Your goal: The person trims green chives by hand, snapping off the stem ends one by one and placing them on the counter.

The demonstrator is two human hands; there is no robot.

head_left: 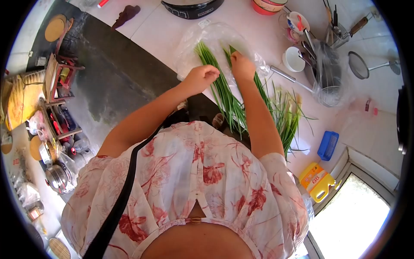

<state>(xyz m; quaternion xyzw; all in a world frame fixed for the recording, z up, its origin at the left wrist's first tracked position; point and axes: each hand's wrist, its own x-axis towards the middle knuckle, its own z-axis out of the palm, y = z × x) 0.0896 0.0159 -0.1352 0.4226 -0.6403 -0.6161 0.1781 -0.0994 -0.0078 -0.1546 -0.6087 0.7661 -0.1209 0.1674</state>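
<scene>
A long bunch of garlic chives lies across the counter, its upper end on a clear plastic bag. My left hand is closed at the left side of this bunch, fingers curled; what they hold, if anything, is hidden. To its right, my right hand is closed on a second, thinner bunch of garlic chives, with the ends showing past the fingertips. A looser pile of chives, with pale ends, spreads to the right of my right forearm.
Beyond the bag stands a black pot. A white bowl, a wire strainer and a blue basket are on the right. A yellow jug stands near the window. Cluttered shelves are at the left.
</scene>
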